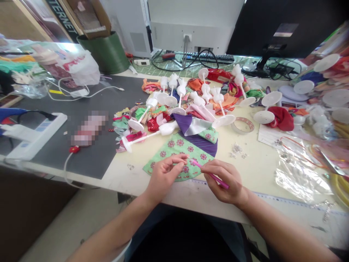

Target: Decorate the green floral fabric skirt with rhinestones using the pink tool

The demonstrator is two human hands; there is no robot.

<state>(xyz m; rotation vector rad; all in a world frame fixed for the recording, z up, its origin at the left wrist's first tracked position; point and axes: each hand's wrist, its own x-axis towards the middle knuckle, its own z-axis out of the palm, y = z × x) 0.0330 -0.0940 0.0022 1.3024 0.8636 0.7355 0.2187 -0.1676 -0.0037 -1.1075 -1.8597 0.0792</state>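
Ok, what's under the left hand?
Green flowered cloth shows around the front of the left hand, with pale tabletop near its heel. Whatever lies directly beneath the palm is covered.

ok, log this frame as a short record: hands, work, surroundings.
left_hand: left hand over the cloth, thumb and fingertips close together; any grip unclear
right_hand: right hand holds a pink pen-like stick, tip toward the left fingertips
under_hands: green flower-print cloth with purple fabric
beyond_cloth: white miniature dress forms among colored fabric scraps
right_of_cloth: tape roll, small clear beads
far_left: white power strip
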